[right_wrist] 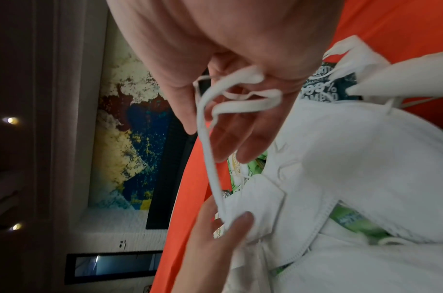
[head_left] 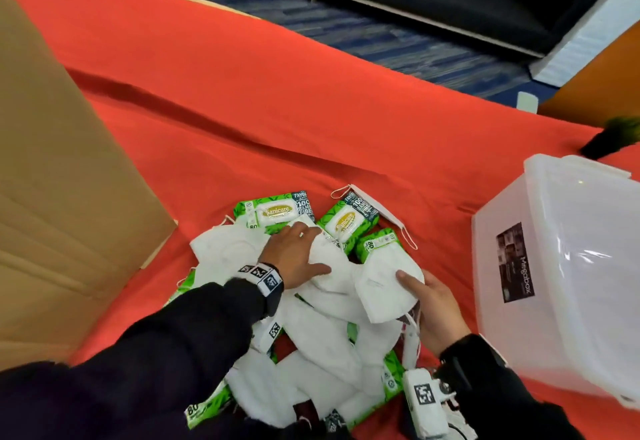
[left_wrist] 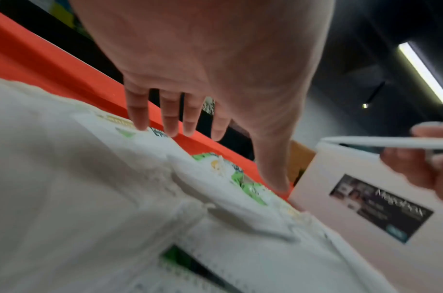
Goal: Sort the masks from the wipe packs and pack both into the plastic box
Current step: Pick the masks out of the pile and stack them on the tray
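My left hand (head_left: 298,252) lies flat with fingers straight and spread, palm pressing on the pile of masks (head_left: 325,329) at the 6 o'clock part of the red cloth (head_left: 277,110). My right hand (head_left: 433,304) grasps one folded mask (head_left: 388,280), thumb on top and fingers curled beneath, its ear loop (right_wrist: 210,150) dangling across my palm. Green wipe packs (head_left: 277,211) poke out at 12 o'clock of the pile; others are mostly buried under the masks, only corners showing. The plastic box (head_left: 561,266) stands at 3 o'clock, cut off by the frame edge, its inside hazy. A cardboard sheet (head_left: 62,197) lies at 9 o'clock. The left wrist view is blurred.
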`<control>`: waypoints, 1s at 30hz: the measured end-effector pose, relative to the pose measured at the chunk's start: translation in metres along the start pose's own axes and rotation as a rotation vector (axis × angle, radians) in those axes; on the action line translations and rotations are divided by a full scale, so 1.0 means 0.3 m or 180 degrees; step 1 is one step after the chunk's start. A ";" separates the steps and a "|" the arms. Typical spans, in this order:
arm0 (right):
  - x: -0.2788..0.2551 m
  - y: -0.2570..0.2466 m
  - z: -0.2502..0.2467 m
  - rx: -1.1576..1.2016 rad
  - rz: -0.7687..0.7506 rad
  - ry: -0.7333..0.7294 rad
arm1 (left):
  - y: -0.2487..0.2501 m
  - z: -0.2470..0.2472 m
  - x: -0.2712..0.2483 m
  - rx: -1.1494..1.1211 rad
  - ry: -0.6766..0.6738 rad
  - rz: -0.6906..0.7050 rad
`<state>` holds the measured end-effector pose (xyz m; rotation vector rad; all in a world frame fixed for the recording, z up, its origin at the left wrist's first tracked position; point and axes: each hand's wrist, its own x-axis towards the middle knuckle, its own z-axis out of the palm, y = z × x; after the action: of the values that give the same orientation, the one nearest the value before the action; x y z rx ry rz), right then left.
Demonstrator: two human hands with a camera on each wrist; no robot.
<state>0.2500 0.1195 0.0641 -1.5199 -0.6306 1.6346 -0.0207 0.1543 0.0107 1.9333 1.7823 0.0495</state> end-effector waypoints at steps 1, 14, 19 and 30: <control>-0.029 0.002 -0.009 0.0017 0.0015 -0.0003 | 0.026 0.024 0.016 0.0322 -0.0199 0.0032; -0.211 0.085 -0.182 0.0203 0.0141 0.0165 | 0.129 -0.105 -0.180 -0.2624 0.0789 -0.0041; -0.235 0.108 -0.166 0.0557 0.0159 -0.0051 | 0.267 -0.062 -0.351 -0.4331 -0.0029 -0.0010; -0.349 0.077 -0.236 0.0555 0.0537 -0.0592 | 0.464 0.153 -0.481 -0.4436 0.0323 -0.0476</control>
<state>0.3096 0.0099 0.0950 -1.3343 -0.4537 1.9228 0.1040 0.0011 0.0682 0.7694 1.2635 1.0345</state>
